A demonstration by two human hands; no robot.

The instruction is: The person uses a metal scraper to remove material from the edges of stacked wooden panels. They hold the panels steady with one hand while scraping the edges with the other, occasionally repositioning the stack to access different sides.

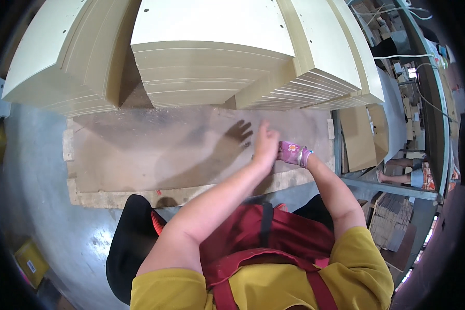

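My left hand point(266, 144) is bare and hovers over the brown board point(124, 165), its fingers stretched away from me and a little blurred. The shadow on the board shows spread fingers, and I make out nothing held in this hand. Just right of it is my right hand point(291, 151), in a pink-purple glove with a flower print. A metal bangle point(303, 156) circles the right wrist. The right fingertips are hidden behind the left hand, so whether the two touch, or what the right fingers hold, does not show.
Stacks of cream-white panels point(212, 23) stand along the board's far side, with a gap between the left stacks. To the right rise a metal rack point(398, 188) and a leaning cardboard sheet point(357, 137). Yellow boxes point(31, 263) sit at far left. Another person's legs point(398, 177) show at right.
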